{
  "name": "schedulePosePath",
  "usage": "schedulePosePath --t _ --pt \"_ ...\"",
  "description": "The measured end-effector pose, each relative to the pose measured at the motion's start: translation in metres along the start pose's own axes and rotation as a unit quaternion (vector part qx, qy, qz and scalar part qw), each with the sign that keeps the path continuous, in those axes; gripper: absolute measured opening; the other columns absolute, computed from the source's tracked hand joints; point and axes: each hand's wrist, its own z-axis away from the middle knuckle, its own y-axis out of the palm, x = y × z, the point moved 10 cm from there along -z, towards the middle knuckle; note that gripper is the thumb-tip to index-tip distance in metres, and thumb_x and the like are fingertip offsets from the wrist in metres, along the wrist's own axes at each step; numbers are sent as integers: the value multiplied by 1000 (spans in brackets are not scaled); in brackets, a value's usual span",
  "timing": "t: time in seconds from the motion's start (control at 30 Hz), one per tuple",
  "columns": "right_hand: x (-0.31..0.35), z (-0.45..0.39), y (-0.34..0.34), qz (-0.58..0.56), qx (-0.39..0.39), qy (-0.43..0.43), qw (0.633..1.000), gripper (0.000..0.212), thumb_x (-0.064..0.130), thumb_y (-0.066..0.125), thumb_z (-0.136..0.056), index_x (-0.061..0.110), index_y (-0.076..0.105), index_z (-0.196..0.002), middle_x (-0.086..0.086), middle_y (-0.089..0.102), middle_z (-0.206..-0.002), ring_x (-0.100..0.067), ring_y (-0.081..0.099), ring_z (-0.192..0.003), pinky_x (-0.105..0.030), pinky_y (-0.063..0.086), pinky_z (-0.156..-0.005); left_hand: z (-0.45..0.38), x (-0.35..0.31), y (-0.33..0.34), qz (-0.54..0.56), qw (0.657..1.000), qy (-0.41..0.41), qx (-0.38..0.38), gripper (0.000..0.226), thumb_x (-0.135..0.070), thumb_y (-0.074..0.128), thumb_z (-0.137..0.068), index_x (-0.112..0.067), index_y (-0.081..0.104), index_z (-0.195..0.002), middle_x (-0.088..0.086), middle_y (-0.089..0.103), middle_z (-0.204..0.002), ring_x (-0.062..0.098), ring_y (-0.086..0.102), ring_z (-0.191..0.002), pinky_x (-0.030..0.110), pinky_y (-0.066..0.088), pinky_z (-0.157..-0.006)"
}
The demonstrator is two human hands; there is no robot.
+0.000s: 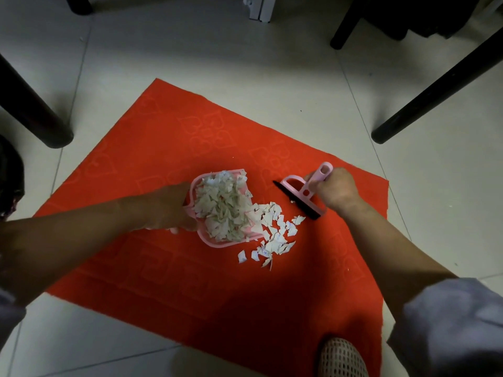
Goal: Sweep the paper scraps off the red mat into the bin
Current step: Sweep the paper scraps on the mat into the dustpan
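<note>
A pale tiled floor [272, 77] with dark chair legs [435, 88] around it holds the red mat [163, 137]. The left hand [174, 208] grips the pink dustpan [215, 240] flat on the mat so paper can slide in — it is heaped already. The right hand [336, 190] curls its fingers round the pink brush [302, 193]. More paper scraps [275, 235] lie between brush and pan mouth. The bin may be the dark shape at the left edge [9, 178] — hard to tell.

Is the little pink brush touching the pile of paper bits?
Apart. In the head view, red mat shows between the pink brush and the nearest paper scraps.
</note>
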Motion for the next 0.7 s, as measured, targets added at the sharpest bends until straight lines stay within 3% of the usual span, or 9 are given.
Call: schedulePosePath --t 0.2,0.33,0.5,0.57,0.63,0.7 --pt "-23 8 -18 -32 -8 41 999 21 18 57 -84 3 71 -88 -17 71 -91 -34 67 -82 -45 54 -73 2 -10 -5 10 1000 16 -8 65 -15 74 -79 -29 40 -133 -18 56 -92 10 66 -58 18 50 -51" --pt "-25 14 -42 -121 -85 21 989 23 13 49 -86 21 69 -80 -6 70 -92 -25 65 -84 -39 54 -79 3 -11 -1 11 1000 18 -2 63 -13 74 -79 -29 41 -131 -17 57 -93 11 66 -60 20 53 -53" --pt "-22 10 -31 -122 -85 17 989 27 16 47 -89 17 73 -93 -10 71 -99 -27 65 -90 -39 54 -81 4 -8 -2 16 1000 7 -1 66 -15 75 -78 -24 41 -134 -13 59 -96 10 64 -58 17 49 -50" --pt "-7 9 -13 -109 -52 -18 993 27 12 48 -88 16 74 -95 -10 71 -99 -26 65 -87 -32 54 -75 5 -5 -2 16 1000 -1 -1 68 -16 75 -78 -25 40 -135 -13 58 -96 10 64 -58 17 49 -50" --pt "5 10 1 -43 -24 -56 997 30 10 45 -89 14 73 -99 -10 71 -98 -22 61 -76 -13 47 -56 6 -6 -2 6 1000 1 1 69 -16 75 -78 -27 38 -136 -15 57 -92 10 65 -58 18 49 -50" --pt "1 9 2 5 -28 -52 998 32 12 43 -90 14 72 -103 -12 70 -93 -19 54 -65 -8 34 -40 6 -8 -4 2 1000 1 -3 65 -16 75 -79 -27 40 -133 -13 58 -84 9 63 -57 18 48 -50"
